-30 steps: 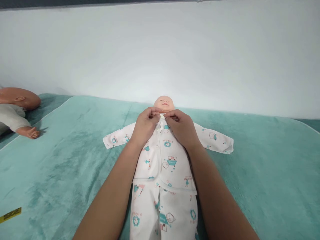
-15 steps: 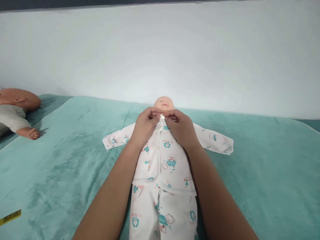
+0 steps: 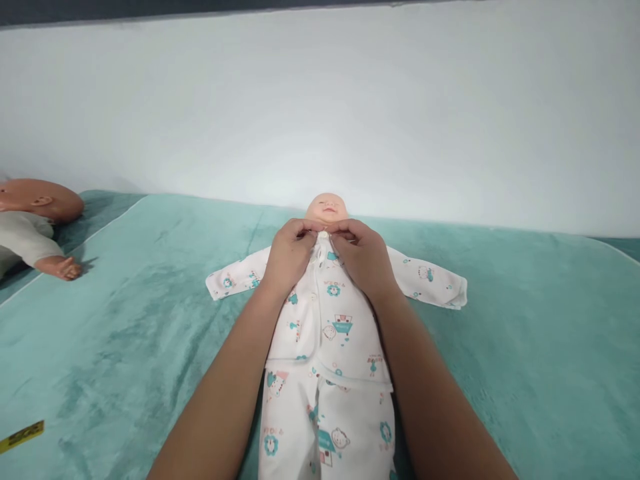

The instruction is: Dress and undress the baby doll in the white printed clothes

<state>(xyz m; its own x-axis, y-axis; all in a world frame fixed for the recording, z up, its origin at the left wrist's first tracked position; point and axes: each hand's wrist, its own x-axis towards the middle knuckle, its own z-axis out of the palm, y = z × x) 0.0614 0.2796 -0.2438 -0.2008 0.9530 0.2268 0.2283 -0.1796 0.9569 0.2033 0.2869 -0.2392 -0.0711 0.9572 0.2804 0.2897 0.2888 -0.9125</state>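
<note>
The white printed shirt (image 3: 334,320) is on a doll (image 3: 327,208) lying face up at centre on a turquoise blanket (image 3: 525,347); left hand (image 3: 290,253) and right hand (image 3: 365,253) each have thumb and fingers pinched on it beside its top button (image 3: 324,235); second doll (image 3: 47,200) far left, yellow label (image 3: 23,437) near left

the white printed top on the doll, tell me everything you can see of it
The white printed top looks like soft cloth, with teal and pink figures and pale trim. It lies front up on the doll, its long sleeves spread to both sides on the teal blanket. Its hem overlaps the matching trousers. At the collar, the left hand and right hand seem to pinch the cloth on either side of a white button; whether that is fastened cannot be told.
</note>
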